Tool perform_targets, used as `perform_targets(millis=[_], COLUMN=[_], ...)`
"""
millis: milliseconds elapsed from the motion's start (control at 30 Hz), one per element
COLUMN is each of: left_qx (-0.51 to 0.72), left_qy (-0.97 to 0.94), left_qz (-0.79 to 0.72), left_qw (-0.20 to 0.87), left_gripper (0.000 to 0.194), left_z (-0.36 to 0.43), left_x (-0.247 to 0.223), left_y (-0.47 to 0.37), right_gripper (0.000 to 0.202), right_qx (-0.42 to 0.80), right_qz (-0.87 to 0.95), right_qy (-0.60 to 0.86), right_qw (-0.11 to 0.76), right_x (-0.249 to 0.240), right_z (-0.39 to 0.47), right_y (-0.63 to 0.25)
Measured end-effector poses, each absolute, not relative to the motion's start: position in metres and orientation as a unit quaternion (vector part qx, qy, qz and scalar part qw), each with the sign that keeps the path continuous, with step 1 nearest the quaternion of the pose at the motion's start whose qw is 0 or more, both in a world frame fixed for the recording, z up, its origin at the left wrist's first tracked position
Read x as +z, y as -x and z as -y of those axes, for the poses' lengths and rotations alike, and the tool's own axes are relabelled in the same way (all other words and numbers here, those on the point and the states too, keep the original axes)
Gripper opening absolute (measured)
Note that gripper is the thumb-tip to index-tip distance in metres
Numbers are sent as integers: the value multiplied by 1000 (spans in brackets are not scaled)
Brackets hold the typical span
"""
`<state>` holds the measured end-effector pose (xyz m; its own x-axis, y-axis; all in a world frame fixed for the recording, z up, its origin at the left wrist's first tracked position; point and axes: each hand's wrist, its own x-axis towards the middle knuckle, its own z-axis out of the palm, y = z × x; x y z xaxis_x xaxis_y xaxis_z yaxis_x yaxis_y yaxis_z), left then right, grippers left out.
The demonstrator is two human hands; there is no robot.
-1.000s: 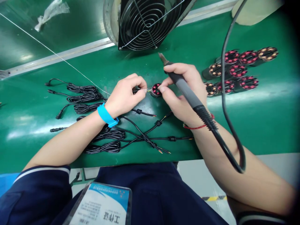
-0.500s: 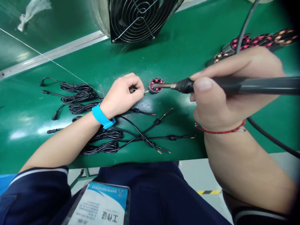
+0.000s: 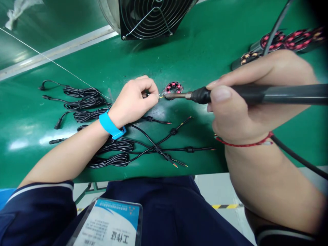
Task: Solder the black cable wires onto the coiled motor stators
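Observation:
My right hand (image 3: 246, 99) grips the black handle of a soldering iron (image 3: 282, 95), its metal tip pointing left. That tip lies at the near left edge of a motor stator (image 3: 177, 86) with red-pink windings, where thin wire ends meet it. My left hand (image 3: 138, 97), wearing a blue wrist strap (image 3: 110, 125), is pinched closed just left of the stator. Between its fingertips runs thin solder wire (image 3: 51, 62), which comes in from the upper left. Fine coloured leads also show by those fingertips; whether they are pinched too is hard to tell.
Bundled black cables (image 3: 112, 160) with bared ends lie on the green table (image 3: 205, 44) around and below my left forearm. A fan (image 3: 156, 20) with a wire guard stands at the back. Several more stators (image 3: 274, 39) sit at the right, behind the iron's cord (image 3: 278, 25).
The iron's tip has shifted from across the stator's face to its near left edge. My left hand keeps its pinch near the stator. The whole view has shifted slightly.

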<state>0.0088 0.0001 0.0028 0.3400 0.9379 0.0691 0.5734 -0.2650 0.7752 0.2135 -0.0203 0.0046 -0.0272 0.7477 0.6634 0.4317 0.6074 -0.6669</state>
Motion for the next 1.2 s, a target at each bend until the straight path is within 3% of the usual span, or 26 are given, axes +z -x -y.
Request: perform_targets(millis=[333,533,733,833,933,1033,1200], left_qx=[269,272,277,278,276,276,285], left_qy=[-750,-749,-748,-744,-741,-741,-742], left_qz=[-507,-505,-501,-503,-506,-506,-504], left_qw=[328,331,337,340,344,344,339], left_gripper=[17,16,17,16,16,15,14], left_z=[-1,-1,0,-1,-1,-1,-2], left_x=[2,3,3,3,3,3,1], left_y=[-8,-8,-8,-8,-8,-8,-7], right_gripper=[30,18,32,39,32,25,36], right_qx=[131,149,163,219,261,240,219], right_qz=[689,726,746,746,740,766,792], right_qy=[441,422,393,411,447,448,448], right_qw=[560,523,512,476,430,395,352], right_x=[-6,2,-5,-5,-2,-4,-14], right_z=[15,14,11,13,14,12,5], right_y=[-218,-213,-215,-212,-207,-201,-194])
